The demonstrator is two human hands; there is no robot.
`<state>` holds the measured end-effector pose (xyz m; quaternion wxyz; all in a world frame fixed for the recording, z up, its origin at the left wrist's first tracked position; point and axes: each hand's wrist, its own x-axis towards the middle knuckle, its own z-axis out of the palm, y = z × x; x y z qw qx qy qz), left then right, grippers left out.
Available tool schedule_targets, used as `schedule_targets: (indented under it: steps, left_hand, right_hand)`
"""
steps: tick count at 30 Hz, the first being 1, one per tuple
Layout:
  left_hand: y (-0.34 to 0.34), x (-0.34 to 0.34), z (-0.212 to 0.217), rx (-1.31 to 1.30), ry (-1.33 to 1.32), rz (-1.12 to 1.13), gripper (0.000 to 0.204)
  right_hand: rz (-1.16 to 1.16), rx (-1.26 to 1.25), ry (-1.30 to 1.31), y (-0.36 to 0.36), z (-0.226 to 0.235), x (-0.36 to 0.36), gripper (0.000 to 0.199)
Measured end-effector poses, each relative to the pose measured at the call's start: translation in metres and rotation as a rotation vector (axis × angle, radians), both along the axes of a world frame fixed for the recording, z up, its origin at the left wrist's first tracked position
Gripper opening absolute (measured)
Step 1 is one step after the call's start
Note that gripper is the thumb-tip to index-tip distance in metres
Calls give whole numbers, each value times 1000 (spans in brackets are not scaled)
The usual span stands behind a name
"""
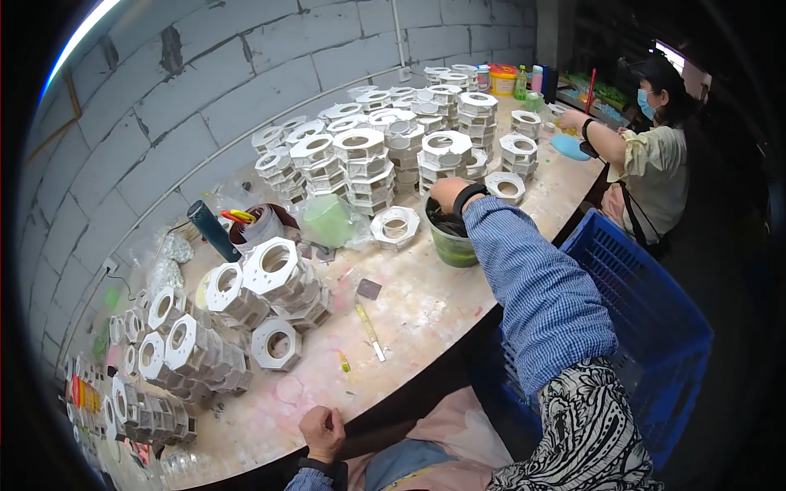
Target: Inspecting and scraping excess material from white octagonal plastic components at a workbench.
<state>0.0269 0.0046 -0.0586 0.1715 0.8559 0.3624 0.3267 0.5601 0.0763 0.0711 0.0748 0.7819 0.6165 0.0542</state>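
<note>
The right hand (449,194) is being held over the rim of a green bucket (452,245), the forearm in a blue checked sleeve (544,286) being stretched across from the lower right. The fingers are being dipped down into the bucket; whether they are open or closed cannot be told, since they are hidden behind the knuckles and rim. A dark band (469,195) is being worn at that wrist.

The bucket is being kept near the worktop (409,315) edge, just beside a single white ring (395,227) lying flat to its left.

The left hand (323,432) is being rested at the near worktop edge, its fingers being curled into a loose fist with nothing seen in it.

Stacks of white octagonal rings (364,164) are being stored upright across the far worktop; toppled stacks (270,282) are lying on their sides at the left. A yellow-handled knife (369,329) is lying between the toppled stacks and the bucket, well apart from both hands. A dark tube (213,231) is being leaned beside a brown bowl (262,222).

A blue crate (647,311) is being kept at the right, below the worktop. A second person (655,155) is working at the far right end.
</note>
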Motion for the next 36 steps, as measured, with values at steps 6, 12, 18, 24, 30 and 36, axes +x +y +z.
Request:
schedule_targets:
  steps: [6, 12, 18, 24, 30, 36]
  left_hand:
    - [-1, 1, 1, 16, 2, -31, 25]
    - [-1, -2, 4, 69, -16, -53, 27]
    - [1, -1, 1, 64, -15, -61, 27]
    - [2, -2, -1, 95, -61, -75, 27]
    - [-1, -1, -2, 78, -3, -79, 27]
    - [1, -1, -4, 129, -9, -73, 26]
  right_hand:
    - [112, -9, -124, -8, 7, 1, 20]
    - [346, 31, -371, -24, 5, -3, 12]
    - [454, 32, -533, -32, -5, 2, 16]
    - [463, 55, -333, -27, 0, -3, 14]
    - [363, 91, -164, -29, 5, -2, 15]
    - [383, -74, -217, -30, 7, 2, 14]
